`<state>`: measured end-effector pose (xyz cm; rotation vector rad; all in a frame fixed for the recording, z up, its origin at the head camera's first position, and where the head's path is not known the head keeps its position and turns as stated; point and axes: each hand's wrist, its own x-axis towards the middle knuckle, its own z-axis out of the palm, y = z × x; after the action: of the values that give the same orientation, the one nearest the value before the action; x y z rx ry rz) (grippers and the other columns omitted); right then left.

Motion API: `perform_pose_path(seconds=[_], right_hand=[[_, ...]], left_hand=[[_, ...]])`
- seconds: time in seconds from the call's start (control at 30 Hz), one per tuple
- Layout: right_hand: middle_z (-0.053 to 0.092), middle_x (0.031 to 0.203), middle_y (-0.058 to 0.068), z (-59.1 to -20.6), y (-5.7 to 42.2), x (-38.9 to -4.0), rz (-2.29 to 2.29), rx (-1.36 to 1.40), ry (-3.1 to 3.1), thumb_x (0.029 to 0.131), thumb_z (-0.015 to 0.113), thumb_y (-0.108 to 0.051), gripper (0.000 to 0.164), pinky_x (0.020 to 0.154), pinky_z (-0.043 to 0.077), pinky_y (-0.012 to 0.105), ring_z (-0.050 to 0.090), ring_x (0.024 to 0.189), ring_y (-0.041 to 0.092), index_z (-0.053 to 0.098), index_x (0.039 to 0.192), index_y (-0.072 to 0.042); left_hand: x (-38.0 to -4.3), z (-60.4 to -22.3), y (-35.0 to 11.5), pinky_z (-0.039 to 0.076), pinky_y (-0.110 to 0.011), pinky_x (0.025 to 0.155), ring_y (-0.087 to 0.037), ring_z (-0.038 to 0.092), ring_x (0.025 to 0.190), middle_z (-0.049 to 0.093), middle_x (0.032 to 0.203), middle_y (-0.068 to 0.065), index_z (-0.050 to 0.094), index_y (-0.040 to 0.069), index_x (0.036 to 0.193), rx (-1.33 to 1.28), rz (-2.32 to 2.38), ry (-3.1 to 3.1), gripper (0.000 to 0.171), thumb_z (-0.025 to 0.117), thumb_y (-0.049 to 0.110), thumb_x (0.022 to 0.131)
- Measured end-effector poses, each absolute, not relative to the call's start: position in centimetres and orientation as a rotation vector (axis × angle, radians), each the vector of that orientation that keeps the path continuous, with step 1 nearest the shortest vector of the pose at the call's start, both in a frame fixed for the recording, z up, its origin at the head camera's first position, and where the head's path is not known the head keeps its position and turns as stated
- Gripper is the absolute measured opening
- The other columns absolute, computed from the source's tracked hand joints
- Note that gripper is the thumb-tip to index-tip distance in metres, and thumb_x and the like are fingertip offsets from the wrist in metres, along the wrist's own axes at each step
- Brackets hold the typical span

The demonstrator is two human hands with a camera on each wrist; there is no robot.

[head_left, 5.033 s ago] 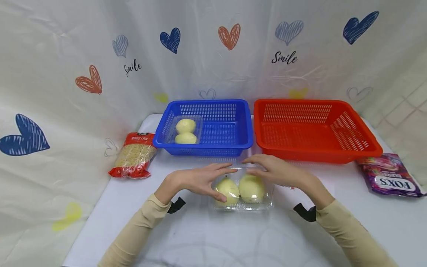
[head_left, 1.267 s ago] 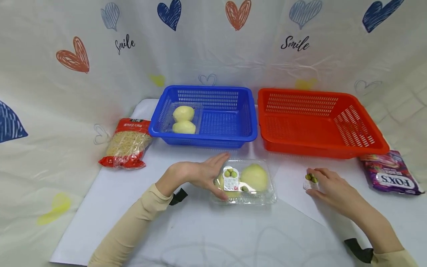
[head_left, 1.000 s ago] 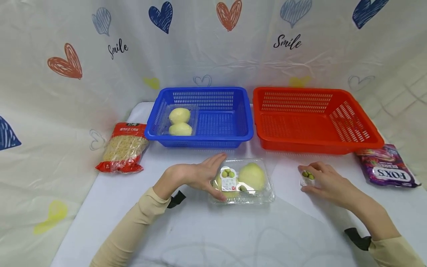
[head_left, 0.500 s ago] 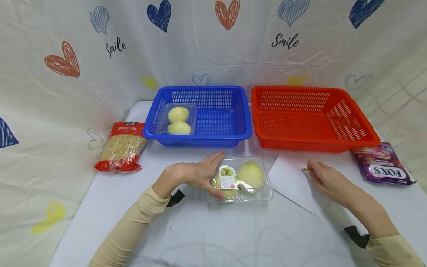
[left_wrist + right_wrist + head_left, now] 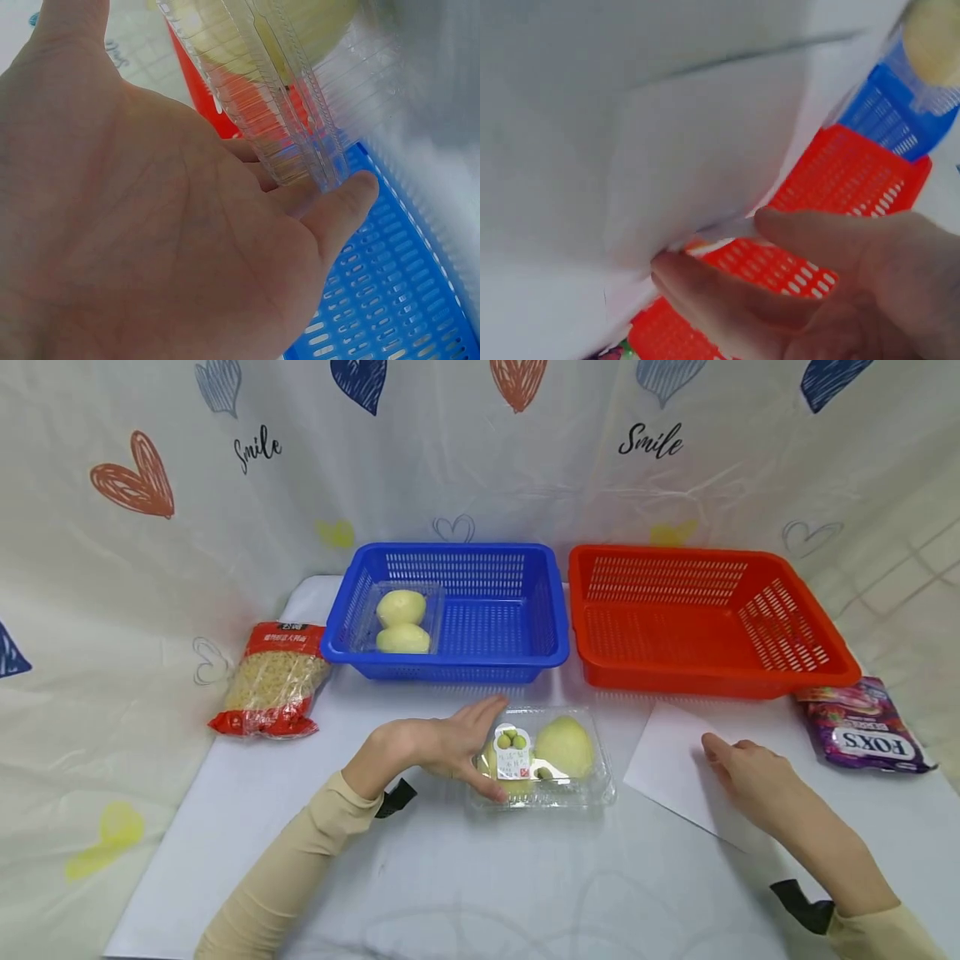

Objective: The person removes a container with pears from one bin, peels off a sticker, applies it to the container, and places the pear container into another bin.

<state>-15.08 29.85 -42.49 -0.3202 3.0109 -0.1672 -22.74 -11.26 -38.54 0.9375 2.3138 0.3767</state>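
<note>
At mid-table in the head view, a clear plastic box (image 5: 603, 789) stands with two pale yellow pears (image 5: 564, 748) inside. A white label (image 5: 513, 752) printed with green fruit is on its lid, above the left pear. My left hand (image 5: 450, 745) grips the left end of this box, thumb at the front and fingers at the back. To the right, my right hand (image 5: 761, 789) pinches a white sheet of paper (image 5: 678, 768), slightly raised off the table along its front edge. In the right wrist view the sheet's rim (image 5: 731, 229) lies between thumb and finger; details there are blurred.
Behind stand a blue basket (image 5: 450, 670) holding another clear box (image 5: 437, 610) of pale pears, and a red basket (image 5: 712, 681). A red-ended noodle bag (image 5: 273, 681) lies left, a purple FOX'S packet (image 5: 866, 735) right.
A label went onto the box's lid between five and 1.3 seconds ago. The right hand moved from the box to the paper; the sheet has since shifted right, its printed label now out of sight.
</note>
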Motion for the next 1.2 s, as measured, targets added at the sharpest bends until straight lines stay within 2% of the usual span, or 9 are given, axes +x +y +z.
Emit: perform_pose_path(seconds=[0.13,0.3,0.4,0.57,0.67,0.77,0.9,1.07,1.2], right_hand=[[0.071,0.099,0.021,-42.2,30.1,-14.8,-0.201,-0.344,2.947,0.094,0.066,-0.003,0.031,0.082,0.059,0.063,0.067,0.087,0.040,0.054,0.122,-0.001],[0.057,0.086,0.011,-42.6,29.0,-14.2,-0.209,-0.442,2.935,0.095,0.068,-0.006,0.024,0.068,0.060,0.047,0.057,0.077,0.024,0.058,0.116,-0.008],[0.048,0.085,0.013,-42.8,28.4,-14.1,-0.241,-0.457,2.916,0.094,0.069,-0.007,0.021,0.059,0.054,0.041,0.053,0.078,0.028,0.060,0.113,-0.011],[0.055,0.120,0.046,-42.3,28.5,-14.1,-0.347,-0.440,2.895,0.095,0.067,-0.008,0.015,0.072,0.055,0.073,0.057,0.104,0.069,0.055,0.099,-0.015],[0.049,0.139,0.044,-41.6,27.6,-13.8,-0.381,-0.438,3.018,0.091,0.071,-0.007,0.015,0.087,0.047,0.079,0.051,0.121,0.067,0.059,0.097,-0.014],[0.062,0.116,0.025,-40.8,25.2,-13.4,-0.421,-0.582,3.279,0.083,0.075,-0.003,0.017,0.087,0.056,0.065,0.060,0.107,0.046,0.062,0.090,-0.011],[0.059,0.085,0.006,-39.4,20.9,-13.5,-0.387,-0.897,3.527,0.082,0.067,-0.007,0.009,0.069,0.054,0.044,0.057,0.081,0.026,0.060,0.086,-0.010],[0.054,0.077,0.006,-38.6,16.2,-14.2,-0.267,-1.137,3.544,0.085,0.055,-0.008,0.006,0.061,0.046,0.034,0.051,0.071,0.022,0.059,0.090,-0.007],[0.051,0.075,0.007,-38.6,14.2,-14.4,-0.206,-1.205,3.527,0.083,0.059,-0.004,0.007,0.061,0.042,0.032,0.047,0.070,0.022,0.056,0.089,-0.005]], left_hand=[[-22.9,-38.4,-11.3,0.009,-0.042,0.135,-0.029,-0.001,0.163,-0.003,0.175,-0.014,-0.007,0.005,0.164,0.955,0.382,2.315,0.130,0.079,0.058,0.083],[-23.0,-38.1,-11.4,0.008,-0.042,0.135,-0.029,-0.002,0.164,-0.004,0.174,-0.015,-0.008,0.005,0.164,0.952,0.380,2.312,0.131,0.079,0.059,0.083],[-23.1,-38.1,-11.4,0.008,-0.042,0.135,-0.029,-0.001,0.164,-0.003,0.174,-0.015,-0.008,0.005,0.164,0.948,0.383,2.322,0.130,0.079,0.059,0.083],[-23.0,-38.2,-11.4,0.011,-0.043,0.135,-0.030,0.002,0.163,0.001,0.174,-0.016,-0.004,0.005,0.164,0.942,0.413,2.322,0.128,0.080,0.056,0.083],[-22.9,-38.4,-11.4,0.012,-0.043,0.135,-0.030,0.004,0.163,0.003,0.174,-0.016,-0.002,0.004,0.164,0.949,0.429,2.316,0.127,0.080,0.055,0.082],[-22.8,-38.3,-11.4,0.011,-0.043,0.135,-0.030,0.004,0.163,0.003,0.174,-0.016,-0.002,0.004,0.164,0.956,0.421,2.316,0.127,0.080,0.055,0.083],[-22.8,-38.2,-11.4,0.011,-0.042,0.135,-0.030,0.004,0.163,0.002,0.174,-0.015,-0.003,0.005,0.164,0.947,0.406,2.326,0.127,0.080,0.056,0.082],[-22.8,-38.2,-11.4,0.012,-0.044,0.134,-0.030,0.004,0.163,0.002,0.174,-0.015,-0.003,0.006,0.164,0.938,0.409,2.328,0.127,0.081,0.055,0.082],[-22.7,-38.4,-11.1,0.014,-0.045,0.134,-0.032,0.006,0.163,0.004,0.174,-0.017,0.000,0.003,0.164,0.951,0.413,2.324,0.126,0.081,0.054,0.082]])
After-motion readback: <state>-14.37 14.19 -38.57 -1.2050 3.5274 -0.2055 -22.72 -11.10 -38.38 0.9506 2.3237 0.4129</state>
